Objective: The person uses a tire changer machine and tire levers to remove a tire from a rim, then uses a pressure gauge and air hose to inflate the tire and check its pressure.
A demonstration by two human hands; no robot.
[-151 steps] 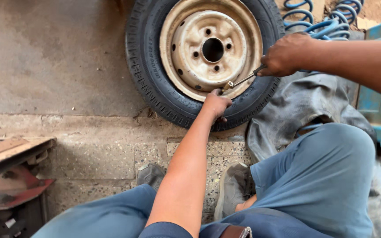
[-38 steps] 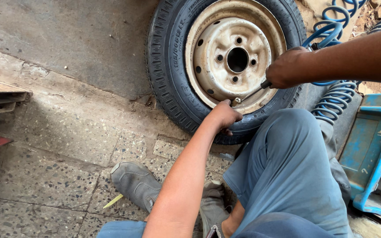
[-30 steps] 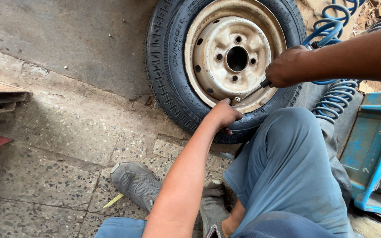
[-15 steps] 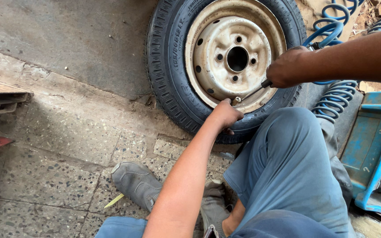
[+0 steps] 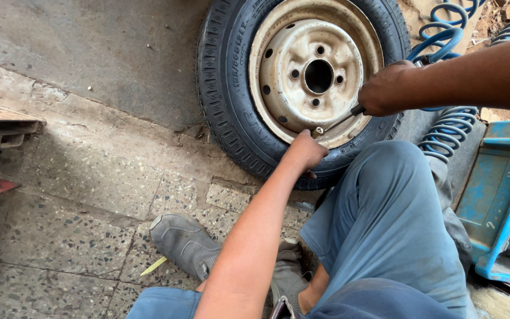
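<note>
The wheel [image 5: 302, 82] stands on the floor, the left hand [image 5: 305, 152] presses curled on its bottom rim, and the right hand [image 5: 388, 88] squeezes a thin tool [image 5: 336, 123] slanting down-left toward it.

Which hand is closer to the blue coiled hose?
Right. The right hand grips a tool beside the blue coiled hose; the left hand rests on the tyre, farther away.

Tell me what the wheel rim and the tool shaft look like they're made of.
The wheel rim looks like painted steel: cream coat, dull, with rusty brown patches. The tool shaft in the right hand looks like bare, shiny metal; its handle is hidden in the fist.
</note>
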